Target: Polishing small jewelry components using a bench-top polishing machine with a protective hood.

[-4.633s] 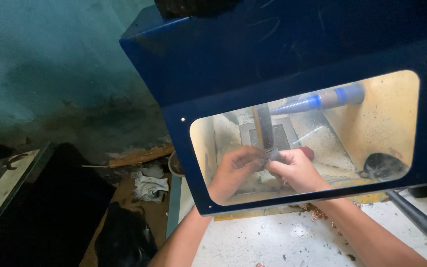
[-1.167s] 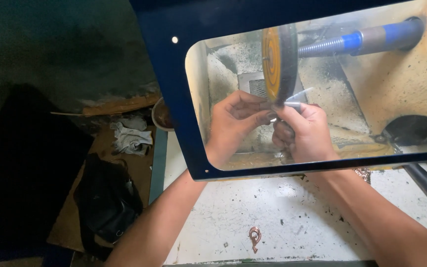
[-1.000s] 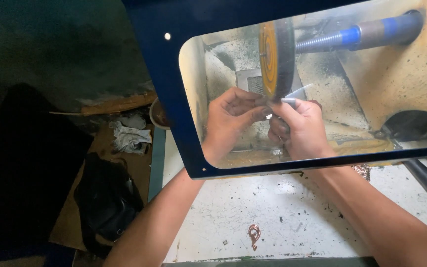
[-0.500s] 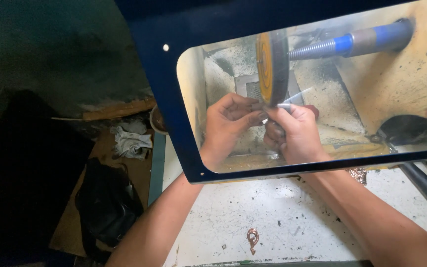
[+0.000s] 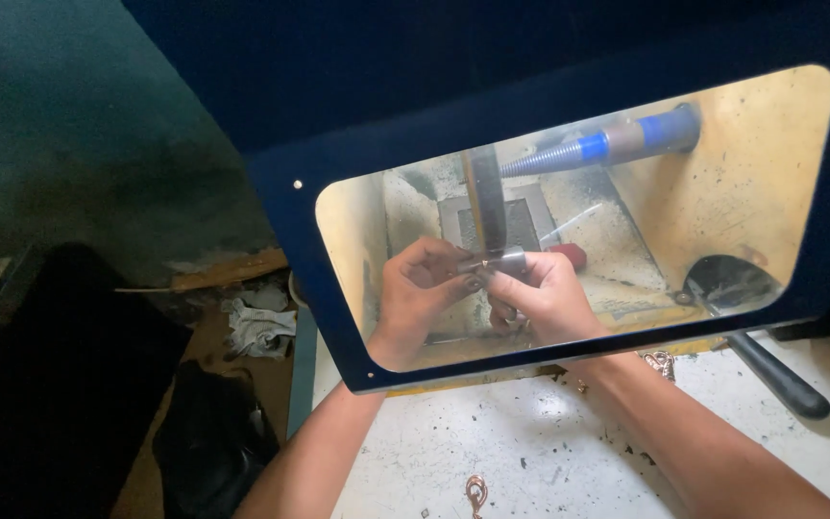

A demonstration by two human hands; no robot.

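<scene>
Both hands, left hand (image 5: 422, 290) and right hand (image 5: 542, 296), are pinching a small metal piece (image 5: 498, 261) crosswise, fingers clamped on its ends (behind the window), just below the wheel (image 5: 485, 199).

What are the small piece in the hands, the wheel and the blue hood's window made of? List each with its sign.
Small piece, pinched by left hand and right hand: looks like metal, grey with a bright glint.
Wheel: seen edge-on, dull yellowish rim; possibly cloth or felt, unclear.
Window in the blue hood: clear plastic or glass, see-through, with pale reflections.
</scene>
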